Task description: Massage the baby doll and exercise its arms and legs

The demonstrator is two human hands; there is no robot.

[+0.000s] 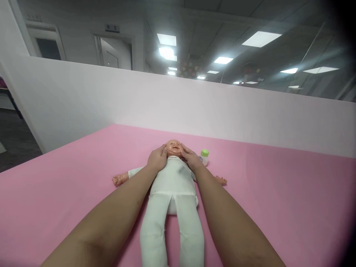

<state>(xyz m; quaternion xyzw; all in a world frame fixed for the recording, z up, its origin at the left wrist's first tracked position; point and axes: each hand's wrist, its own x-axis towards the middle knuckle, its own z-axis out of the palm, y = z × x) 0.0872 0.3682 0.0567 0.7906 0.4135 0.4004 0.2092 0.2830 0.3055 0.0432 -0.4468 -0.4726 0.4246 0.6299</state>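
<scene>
Pink bench (264, 193) below, pale partition (194, 107) behind. Laying the left hand (157, 158), open and lightly curved, along 1 side of the head of the doll (174, 178), face up on the bench in white clothes, arms spread. Cupping the other side likewise with the right hand (191, 157). Just beside that, 1 green-capped bottle (204, 157).

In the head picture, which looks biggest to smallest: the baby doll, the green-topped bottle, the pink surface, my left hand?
1. Pink surface
2. Baby doll
3. Your left hand
4. Green-topped bottle, partly hidden
</scene>
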